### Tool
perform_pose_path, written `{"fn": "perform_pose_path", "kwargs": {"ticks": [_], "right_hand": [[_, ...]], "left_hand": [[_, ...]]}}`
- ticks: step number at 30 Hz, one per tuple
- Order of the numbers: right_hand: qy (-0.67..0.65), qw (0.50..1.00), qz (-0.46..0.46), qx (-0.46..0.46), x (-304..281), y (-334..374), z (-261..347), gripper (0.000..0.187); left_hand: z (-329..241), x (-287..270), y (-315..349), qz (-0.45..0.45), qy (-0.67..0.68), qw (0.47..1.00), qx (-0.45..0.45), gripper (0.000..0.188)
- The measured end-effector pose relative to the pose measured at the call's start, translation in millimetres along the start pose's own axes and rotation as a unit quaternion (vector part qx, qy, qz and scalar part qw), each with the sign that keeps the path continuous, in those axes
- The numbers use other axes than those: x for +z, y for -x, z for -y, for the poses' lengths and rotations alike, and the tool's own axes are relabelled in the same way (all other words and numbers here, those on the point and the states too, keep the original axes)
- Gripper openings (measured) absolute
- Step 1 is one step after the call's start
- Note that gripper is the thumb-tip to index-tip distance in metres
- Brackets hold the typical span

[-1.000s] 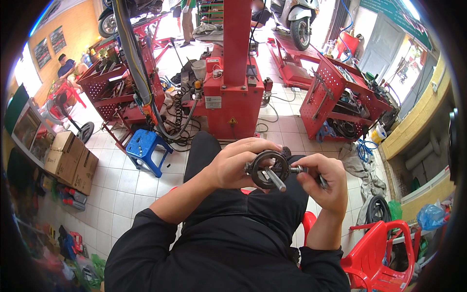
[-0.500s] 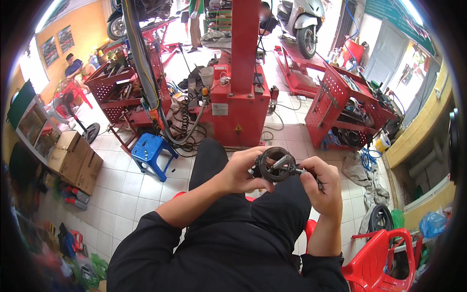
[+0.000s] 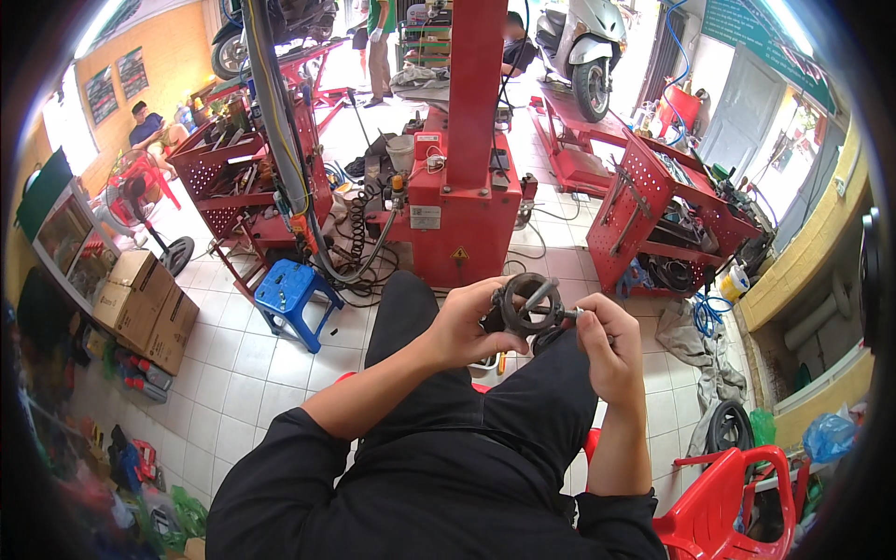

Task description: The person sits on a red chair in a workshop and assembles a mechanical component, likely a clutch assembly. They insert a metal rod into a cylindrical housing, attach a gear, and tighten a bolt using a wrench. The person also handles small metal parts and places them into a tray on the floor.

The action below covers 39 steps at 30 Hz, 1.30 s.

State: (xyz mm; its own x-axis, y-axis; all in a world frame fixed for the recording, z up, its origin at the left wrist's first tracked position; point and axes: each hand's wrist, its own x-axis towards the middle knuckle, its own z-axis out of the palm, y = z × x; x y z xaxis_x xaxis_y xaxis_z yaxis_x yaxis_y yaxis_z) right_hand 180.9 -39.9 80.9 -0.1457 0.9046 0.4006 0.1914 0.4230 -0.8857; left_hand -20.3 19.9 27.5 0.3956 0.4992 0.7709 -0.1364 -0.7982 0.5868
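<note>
A dark metal ring-shaped part point(image 3: 506, 306) is held up above my lap. A grey pin-like piece point(image 3: 540, 295) shows at a slant in its opening. My left hand point(image 3: 464, 327) grips the ring's left side, with its thumb along the lower edge. From the ring's right side a short bolt-like stem point(image 3: 567, 318) sticks out. My right hand point(image 3: 611, 345) is closed round the outer end of that stem, thumb on top; the part inside the fingers is hidden.
Ahead stands a red lift base with a post point(image 3: 464, 215). A blue stool point(image 3: 297, 291) is at the left, near cardboard boxes point(image 3: 149, 303). Red tool carts point(image 3: 644, 210) flank the lift. A red plastic chair point(image 3: 728, 499) sits close at my right. Cables lie across the floor.
The ring has risen slightly and tilted a little between my hands. The fingers of my right hand have shifted on the stem. Both hands keep their hold.
</note>
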Motion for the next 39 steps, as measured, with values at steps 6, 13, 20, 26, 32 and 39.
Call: {"fn": "perform_pose_path", "kwargs": {"ticks": [6, 13, 20, 26, 32, 39], "right_hand": [[-0.010, 1.000, -0.020, -0.001, 2.8, -5.5, -2.7, 0.017], [0.096, 0.995, -0.041, -0.011, 9.0, -8.0, -16.1, 0.014], [0.385, 0.916, -0.110, -0.028, 25.1, -9.7, -20.5, 0.046], [0.451, 0.887, -0.098, 0.016, 26.5, -12.6, -17.3, 0.049], [0.469, 0.876, -0.112, -0.012, 29.1, -12.0, -22.6, 0.046], [0.500, 0.858, -0.103, -0.056, 28.5, -12.6, -27.9, 0.045]], "left_hand": [[-3.5, 1.9, -3.6, -0.036, 0.035, 0.997, -0.060, 0.054], [-4.5, 8.1, -8.8, -0.050, -0.001, 0.986, -0.157, 0.044], [4.8, 15.6, -8.1, -0.022, -0.111, 0.987, -0.113, 0.036], [11.1, 20.9, 1.2, -0.014, -0.068, 0.961, -0.266, 0.040], [10.0, 32.6, -0.2, -0.082, -0.008, 0.966, -0.243, 0.045], [37.2, 33.6, 8.5, -0.058, 0.095, 0.958, -0.265, 0.060]]}}
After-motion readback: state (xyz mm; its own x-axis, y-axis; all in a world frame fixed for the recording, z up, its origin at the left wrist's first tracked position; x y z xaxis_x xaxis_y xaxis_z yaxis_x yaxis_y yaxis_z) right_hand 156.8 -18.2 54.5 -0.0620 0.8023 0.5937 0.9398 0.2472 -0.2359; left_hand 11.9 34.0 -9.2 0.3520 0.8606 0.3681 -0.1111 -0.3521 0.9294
